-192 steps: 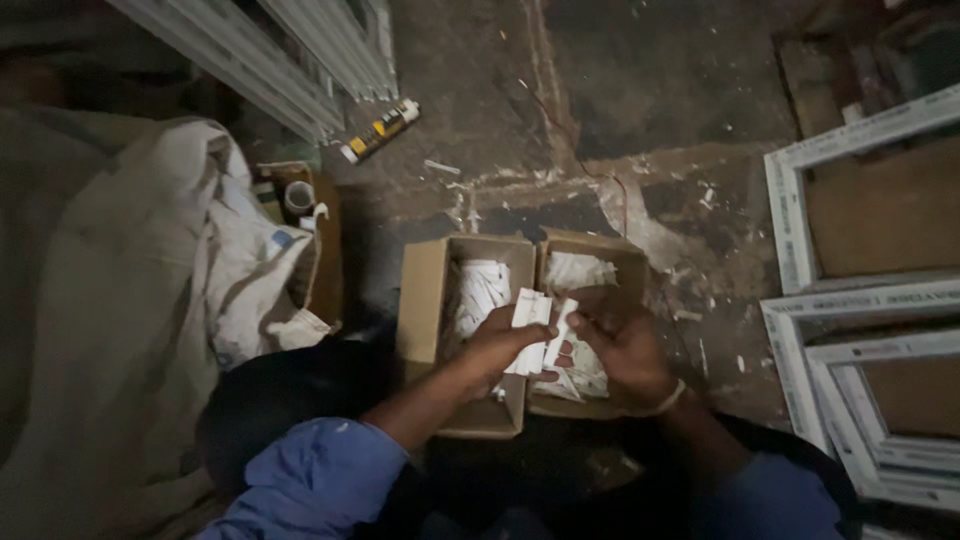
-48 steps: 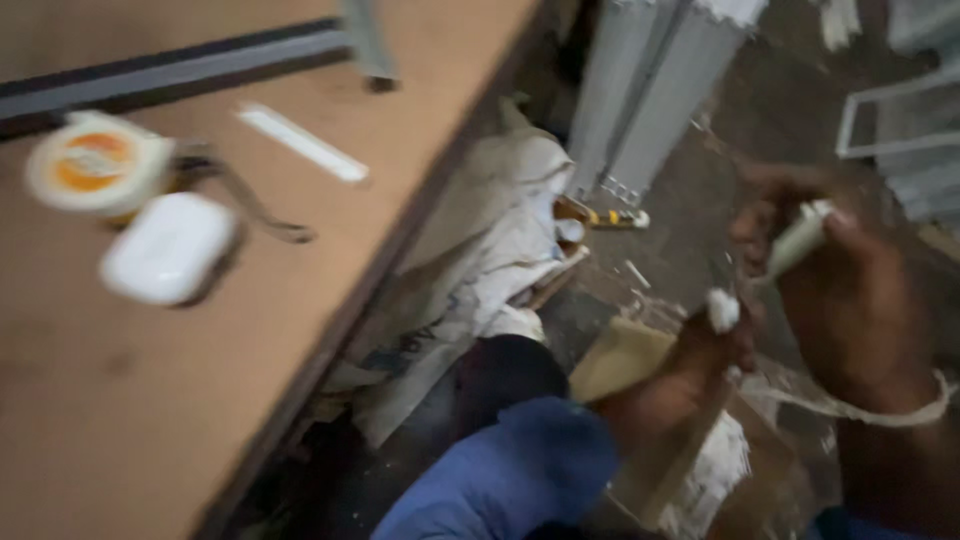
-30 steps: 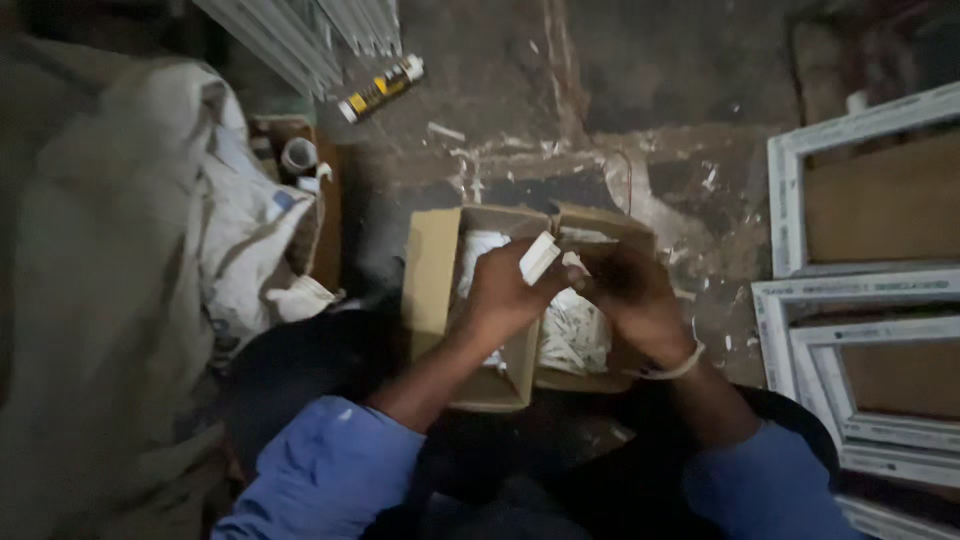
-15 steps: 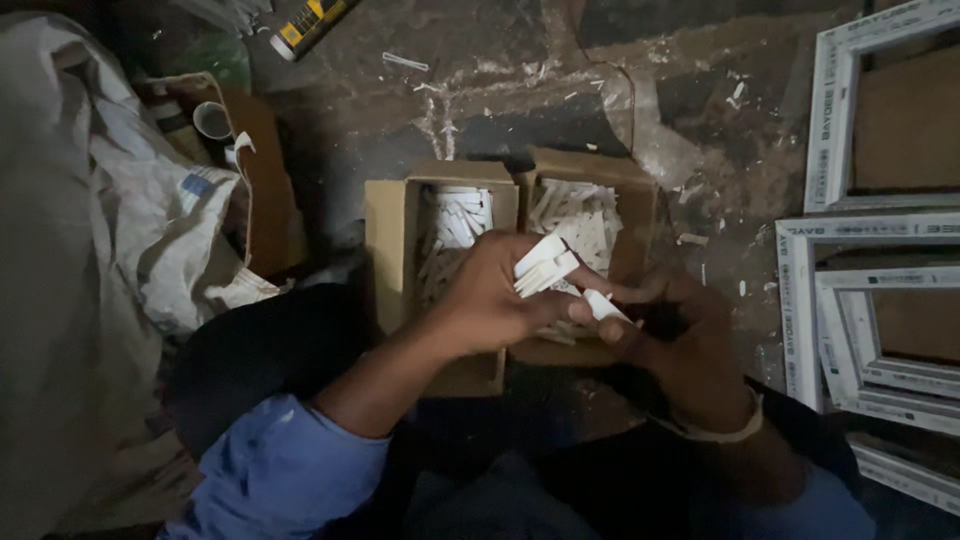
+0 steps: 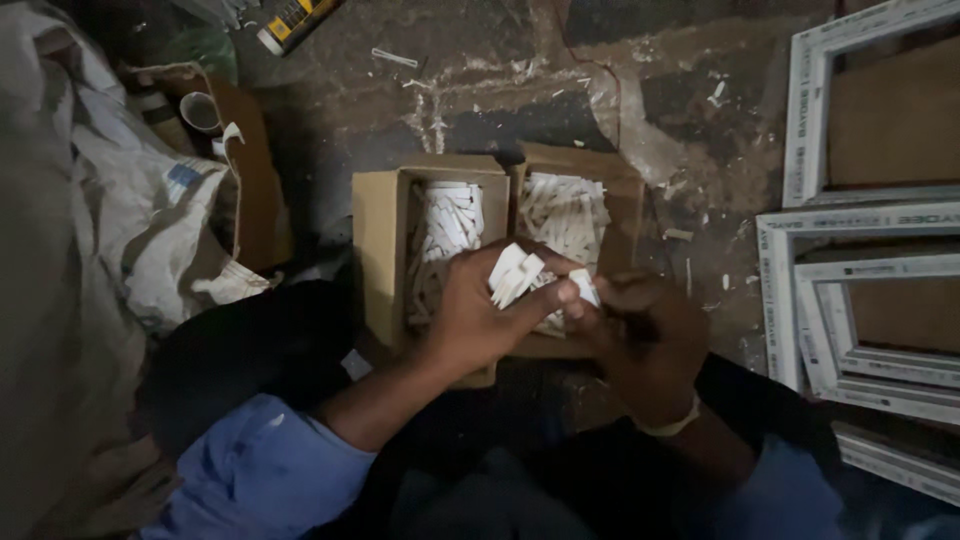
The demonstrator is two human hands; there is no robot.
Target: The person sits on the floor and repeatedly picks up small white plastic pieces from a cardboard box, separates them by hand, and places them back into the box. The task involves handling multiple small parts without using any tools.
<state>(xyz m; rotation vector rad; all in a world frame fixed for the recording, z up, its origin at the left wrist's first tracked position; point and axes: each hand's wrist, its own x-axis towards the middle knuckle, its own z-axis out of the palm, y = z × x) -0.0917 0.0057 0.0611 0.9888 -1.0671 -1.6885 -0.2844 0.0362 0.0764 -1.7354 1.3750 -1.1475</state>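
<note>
- My left hand (image 5: pixel 480 315) is closed round a small bundle of white plastic pieces (image 5: pixel 515 275); fingers curl over them, thumb pressing toward the other hand.
- My right hand (image 5: pixel 640 335) meets it, fingertips pinching one white piece (image 5: pixel 583 287) at the edge of the bundle. Grip is dim, but it looks closed on that piece.
- Change: half a second ago the bundle fanned out higher between both hands; now it sits tighter in the left palm and the view has dropped closer over the boxes. I read it as sorting or gathering going on, pieces not yet set down.
- Bundle hangs just above the near edge of the two boxes, between them.
- Counts: two open cardboard boxes, left box (image 5: pixel 385 240) and right box (image 5: pixel 620 180), side by side and touching, both full of the same white pieces, too many to count.
- In hand: roughly four or five pieces, can't tell exactly.
- Outward: one white sack (image 5: pixel 130 220) to my left, one tube with yellow label (image 5: pixel 295 15) on the floor at top, at least three white window frames (image 5: pixel 800 120) on the right.
- Blue sleeve (image 5: pixel 260 470) on my left arm.
</note>
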